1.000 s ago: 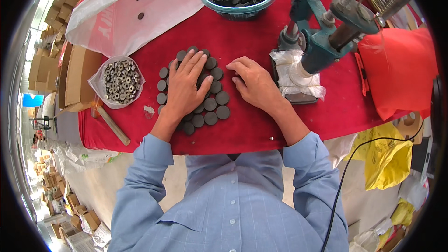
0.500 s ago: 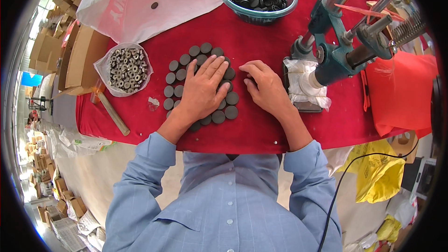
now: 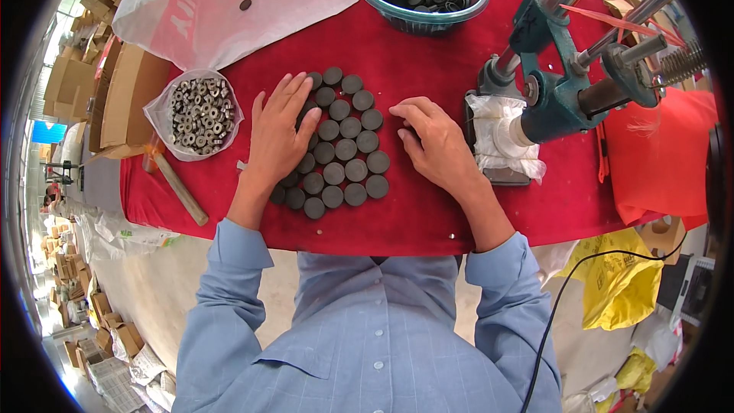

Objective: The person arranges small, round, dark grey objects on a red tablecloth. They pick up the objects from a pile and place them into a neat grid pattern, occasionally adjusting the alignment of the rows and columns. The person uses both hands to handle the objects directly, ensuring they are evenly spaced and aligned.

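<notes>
Several round, flat black discs (image 3: 349, 128) lie close together in rows on the red tablecloth. My left hand (image 3: 280, 130) lies along the left side of this group, fingers stretched out and slightly spread, covering some of the discs there. To the right of the group, my right hand (image 3: 434, 136) rests on the cloth with loosely bent fingers and the thumb apart. Nothing shows between its fingers, and it does not touch the discs.
A teal bowl (image 3: 485, 1) holds black caps. A white bag (image 3: 222, 19) carries loose discs; another bag (image 3: 149, 111) holds small metal rings. A hammer (image 3: 182, 187) lies at left. At right stand a green hand press (image 3: 562, 99) and red cloth (image 3: 661, 149).
My left hand has slid left, from the middle of the discs to their left side, uncovering the discs in the middle. My right hand has stayed almost where it was.
</notes>
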`<state>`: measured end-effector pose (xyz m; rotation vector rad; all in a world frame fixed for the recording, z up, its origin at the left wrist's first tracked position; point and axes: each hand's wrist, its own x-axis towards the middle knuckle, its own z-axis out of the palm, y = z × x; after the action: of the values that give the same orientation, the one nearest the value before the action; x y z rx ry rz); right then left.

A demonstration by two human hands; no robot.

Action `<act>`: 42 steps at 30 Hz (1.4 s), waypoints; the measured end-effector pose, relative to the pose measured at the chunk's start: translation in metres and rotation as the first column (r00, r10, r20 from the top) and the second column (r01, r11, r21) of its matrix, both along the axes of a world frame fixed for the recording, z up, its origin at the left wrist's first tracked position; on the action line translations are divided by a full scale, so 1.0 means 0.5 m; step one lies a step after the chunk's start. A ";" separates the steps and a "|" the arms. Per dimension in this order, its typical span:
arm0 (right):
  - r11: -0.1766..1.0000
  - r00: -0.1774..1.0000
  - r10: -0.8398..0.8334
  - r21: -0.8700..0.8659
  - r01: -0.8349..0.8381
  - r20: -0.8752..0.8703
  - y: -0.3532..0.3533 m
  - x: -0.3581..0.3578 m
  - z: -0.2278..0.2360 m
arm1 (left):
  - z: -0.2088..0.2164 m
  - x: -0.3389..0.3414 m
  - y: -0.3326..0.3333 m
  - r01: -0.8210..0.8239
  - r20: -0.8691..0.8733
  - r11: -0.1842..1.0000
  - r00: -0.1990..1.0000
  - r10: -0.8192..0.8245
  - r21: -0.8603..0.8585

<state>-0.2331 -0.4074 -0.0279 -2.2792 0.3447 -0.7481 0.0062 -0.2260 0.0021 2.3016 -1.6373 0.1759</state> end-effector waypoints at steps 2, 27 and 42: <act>0.999 1.000 0.004 0.038 -0.003 -0.008 0.003 -0.001 0.002 | -0.007 0.003 -0.016 0.005 0.018 0.999 1.000 -0.006 0.035; 1.000 1.000 0.001 0.022 0.000 -0.014 0.004 0.002 -0.004 | 0.012 -0.019 0.119 -0.116 -0.258 0.971 0.964 0.059 -0.211; 0.957 0.999 -0.018 -0.289 0.008 -0.032 0.018 0.010 -0.009 | 0.016 -0.116 0.094 0.017 -0.159 0.977 0.986 -0.052 -0.214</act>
<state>-0.2281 -0.3984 -0.0326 -2.5691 0.2806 -0.8107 -0.0517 -0.1791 0.0102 2.0689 -1.4981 0.1422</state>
